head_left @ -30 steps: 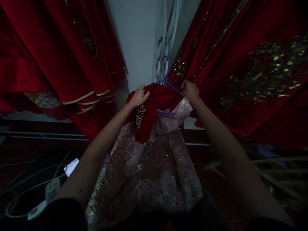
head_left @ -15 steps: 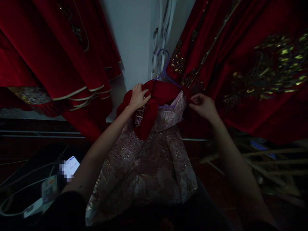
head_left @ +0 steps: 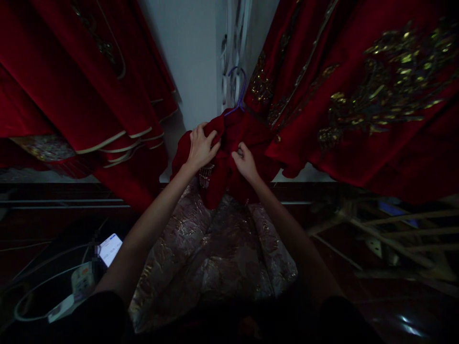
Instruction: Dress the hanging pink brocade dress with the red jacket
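Observation:
A small red velvet jacket (head_left: 233,143) hangs over a pink and gold brocade dress (head_left: 215,253) on a purple wire hanger (head_left: 236,88). My left hand (head_left: 201,145) grips the jacket's left front edge, just above a beaded tassel (head_left: 205,176). My right hand (head_left: 244,162) pinches the jacket's front at the middle, close to my left hand. The dress's skirt spreads down toward me between my forearms. The top of the dress is hidden under the jacket.
Red velvet garments with cream piping (head_left: 89,95) hang at left. More red garments with gold embroidery (head_left: 376,86) hang at right. A white wall (head_left: 193,62) lies between. A lit phone (head_left: 109,248) and a power strip with cables (head_left: 68,296) lie lower left. Pale sticks (head_left: 394,234) lie at right.
My right hand left the hanger's right shoulder and moved left to the middle of the jacket. The red jacket now covers the top of the dress. My left hand stayed put.

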A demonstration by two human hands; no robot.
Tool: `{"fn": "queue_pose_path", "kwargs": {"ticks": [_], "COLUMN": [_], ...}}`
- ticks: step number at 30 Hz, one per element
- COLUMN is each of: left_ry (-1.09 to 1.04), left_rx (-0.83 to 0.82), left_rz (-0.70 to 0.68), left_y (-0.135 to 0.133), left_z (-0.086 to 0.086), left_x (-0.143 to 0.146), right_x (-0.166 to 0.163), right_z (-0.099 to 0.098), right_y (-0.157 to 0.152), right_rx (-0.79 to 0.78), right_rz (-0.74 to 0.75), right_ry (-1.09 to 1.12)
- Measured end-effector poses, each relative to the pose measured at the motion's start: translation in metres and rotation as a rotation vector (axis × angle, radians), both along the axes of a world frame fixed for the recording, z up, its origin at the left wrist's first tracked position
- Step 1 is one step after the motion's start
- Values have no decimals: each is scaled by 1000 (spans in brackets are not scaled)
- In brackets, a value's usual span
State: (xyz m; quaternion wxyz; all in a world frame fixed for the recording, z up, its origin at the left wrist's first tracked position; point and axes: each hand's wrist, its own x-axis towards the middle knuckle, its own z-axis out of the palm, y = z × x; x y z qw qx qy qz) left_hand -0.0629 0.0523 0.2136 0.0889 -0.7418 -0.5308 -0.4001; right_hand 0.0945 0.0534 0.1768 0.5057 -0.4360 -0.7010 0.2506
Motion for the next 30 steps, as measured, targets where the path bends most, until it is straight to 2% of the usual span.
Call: {"fn": "queue_pose_path", "kwargs": {"ticks": [3, 6, 9, 11, 13, 15, 18, 20, 24, 30], "left_ry": [-3, 93, 164, 122, 1, -216, -580, -700, -670, -508], "left_rx": [-27, -78, -130, -143, -154, -149, -78, -48, -63, -98], "left_rz": [15, -40, -81, -87, -133, -195, -241, -273, -321, -299], "left_y": [-18, -36, -40, -37, -32, -30, -35, -40, -48, -45], "left_z": [-5, -24, -40, -43, -45, -49, -60, -66, -67, -58], "left_x": [9, 26, 33, 31, 28, 25, 27, 30, 35, 34], "right_x": [14, 21, 19, 16, 15, 17, 23, 26, 30, 26], "right_z": [-1, -4, -6, -6, -5, -5, -11, -17, -24, -20], "right_y": [-2, -4, -6, -7, -10, -15, -26, -33, -39, -33], "right_rx": [-23, -21, -15, -45, -87, -123, -120, -94, -62, 8], "right_rz": [39, 78, 136, 150, 121, 132, 294, 368, 334, 212], "right_ry": [36, 88, 156, 186, 216, 258, 312, 331, 356, 357]}}
